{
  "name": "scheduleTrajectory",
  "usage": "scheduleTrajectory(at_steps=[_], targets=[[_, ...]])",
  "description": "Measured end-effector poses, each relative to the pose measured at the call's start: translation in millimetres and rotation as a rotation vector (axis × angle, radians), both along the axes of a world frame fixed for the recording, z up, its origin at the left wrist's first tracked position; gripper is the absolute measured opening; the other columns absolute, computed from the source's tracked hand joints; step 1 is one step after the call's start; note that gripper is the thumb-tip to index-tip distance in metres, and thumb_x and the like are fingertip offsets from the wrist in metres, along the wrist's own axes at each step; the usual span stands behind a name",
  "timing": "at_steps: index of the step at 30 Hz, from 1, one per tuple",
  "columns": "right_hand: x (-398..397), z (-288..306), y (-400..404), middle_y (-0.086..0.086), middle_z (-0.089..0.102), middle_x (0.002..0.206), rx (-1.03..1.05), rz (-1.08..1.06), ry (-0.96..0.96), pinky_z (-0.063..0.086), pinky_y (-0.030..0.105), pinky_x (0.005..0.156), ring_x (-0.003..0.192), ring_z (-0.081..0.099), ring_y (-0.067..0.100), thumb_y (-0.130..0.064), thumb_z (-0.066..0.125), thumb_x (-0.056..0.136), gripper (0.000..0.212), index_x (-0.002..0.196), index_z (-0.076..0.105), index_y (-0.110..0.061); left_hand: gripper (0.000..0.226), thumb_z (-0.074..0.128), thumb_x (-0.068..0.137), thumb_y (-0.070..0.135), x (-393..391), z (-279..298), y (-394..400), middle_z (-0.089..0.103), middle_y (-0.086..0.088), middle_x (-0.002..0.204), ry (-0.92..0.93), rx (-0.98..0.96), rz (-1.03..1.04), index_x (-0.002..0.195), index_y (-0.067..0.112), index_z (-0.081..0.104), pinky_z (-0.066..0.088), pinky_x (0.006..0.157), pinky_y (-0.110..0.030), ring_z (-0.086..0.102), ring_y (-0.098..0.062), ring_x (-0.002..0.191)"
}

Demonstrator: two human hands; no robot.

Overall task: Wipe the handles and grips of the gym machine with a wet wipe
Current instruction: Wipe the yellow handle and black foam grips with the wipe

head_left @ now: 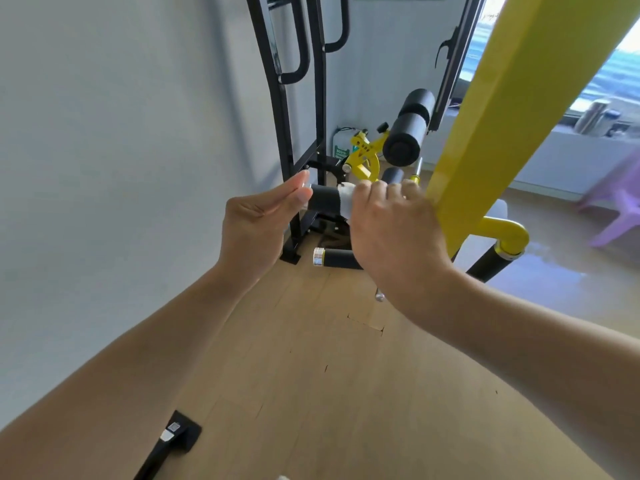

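A black foam grip (325, 201) juts out to the left from the yellow arm (491, 109) of the gym machine. My right hand (391, 230) is closed around the grip's right part with a white wet wipe (346, 195) wrapped under its fingers. My left hand (259, 220) is at the grip's left end, fingers straight and together, fingertips touching the chrome end cap; it holds nothing. A second black grip (337, 258) with a chrome cap sits lower, partly hidden behind my right hand.
Black foam leg rollers (405, 140) and a yellow pivot plate (363, 157) lie beyond the grips. A black frame (287, 116) stands against the white wall. A purple plastic stool (620, 202) is at the right by the window. A black foot plate (173, 441) rests on the wooden floor.
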State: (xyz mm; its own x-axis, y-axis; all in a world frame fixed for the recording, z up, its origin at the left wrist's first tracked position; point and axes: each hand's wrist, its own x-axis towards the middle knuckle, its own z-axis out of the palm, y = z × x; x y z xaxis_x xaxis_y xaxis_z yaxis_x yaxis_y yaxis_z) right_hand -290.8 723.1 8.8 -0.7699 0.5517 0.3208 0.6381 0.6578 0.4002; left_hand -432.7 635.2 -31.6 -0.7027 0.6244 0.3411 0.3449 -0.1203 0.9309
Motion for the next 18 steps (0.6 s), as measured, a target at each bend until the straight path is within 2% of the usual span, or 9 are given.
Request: scheduleTrajectory(at_steps=[2,4,7,9,12,14,16,18], targets=[[-16,-10,2,0.012,0.069,0.096,-0.054,0.137,0.075,0.049,0.041,0.085,0.084,0.067,0.029,-0.022,0.04,0.101,0.031,0.118,0.058,-0.003,0.02,0.07,0.09,0.036,3,0,-2,0.061,0.002,0.082,0.006,-0.005,0.018,0.109,0.04,0.074,0.042,0.067,-0.016,0.051,-0.015,0.077],[-22,-16,3,0.015,0.068,0.1,-0.08,0.234,0.118,0.048,0.047,0.094,0.09,0.067,0.033,-0.026,0.039,0.104,0.035,0.122,0.056,-0.001,0.023,0.068,0.092,0.033,6,1,-6,0.071,0.02,0.084,0.022,-0.008,0.045,0.114,0.032,0.073,0.046,0.073,-0.015,0.06,-0.006,0.081],[-3,-14,-2,0.014,0.069,0.107,-0.022,0.158,0.042,0.04,0.051,0.105,0.097,0.067,0.034,-0.022,0.036,0.102,0.036,0.129,0.051,-0.003,0.023,0.068,0.092,0.031,8,2,-12,0.071,0.033,0.083,0.051,-0.032,0.077,0.115,0.029,0.072,0.044,0.072,-0.007,0.059,0.005,0.08],[17,-8,-6,0.012,0.068,0.105,0.02,0.098,-0.028,0.041,0.048,0.101,0.093,0.067,0.032,-0.02,0.032,0.1,0.037,0.128,0.049,-0.003,0.024,0.067,0.093,0.029,13,1,-17,0.071,0.031,0.084,0.089,-0.039,0.09,0.117,0.027,0.071,0.043,0.073,-0.005,0.061,0.01,0.079],[29,-3,-4,0.008,0.069,0.098,0.025,0.123,-0.105,0.046,0.041,0.083,0.082,0.067,0.027,-0.031,0.039,0.103,0.037,0.127,0.049,-0.004,0.026,0.067,0.092,0.029,20,-2,-25,0.072,0.02,0.096,0.155,-0.02,0.099,0.118,0.026,0.07,0.044,0.083,-0.007,0.065,0.007,0.091],[25,-8,-6,0.008,0.07,0.101,-0.083,0.229,-0.027,0.048,0.04,0.078,0.084,0.068,0.027,-0.039,0.042,0.104,0.045,0.133,0.049,-0.005,0.026,0.066,0.092,0.031,22,-4,-30,0.072,0.018,0.104,0.23,-0.034,0.111,0.118,0.031,0.068,0.046,0.086,-0.01,0.064,0.004,0.1],[19,-9,-5,0.006,0.069,0.112,-0.331,0.351,0.11,0.049,0.039,0.085,0.099,0.067,0.027,-0.044,0.04,0.104,0.051,0.14,0.046,-0.009,0.027,0.066,0.091,0.034,20,-3,-36,0.072,0.014,0.111,0.294,-0.074,0.12,0.118,0.031,0.069,0.047,0.088,-0.01,0.063,0.002,0.108],[18,-4,-10,0.004,0.067,0.119,-0.475,0.379,0.138,0.045,0.038,0.093,0.108,0.064,0.026,-0.045,0.04,0.105,0.048,0.141,0.045,-0.013,0.03,0.067,0.09,0.032,17,1,-41,0.071,0.018,0.109,0.284,-0.097,0.089,0.118,0.024,0.071,0.046,0.086,-0.007,0.063,0.008,0.105]])
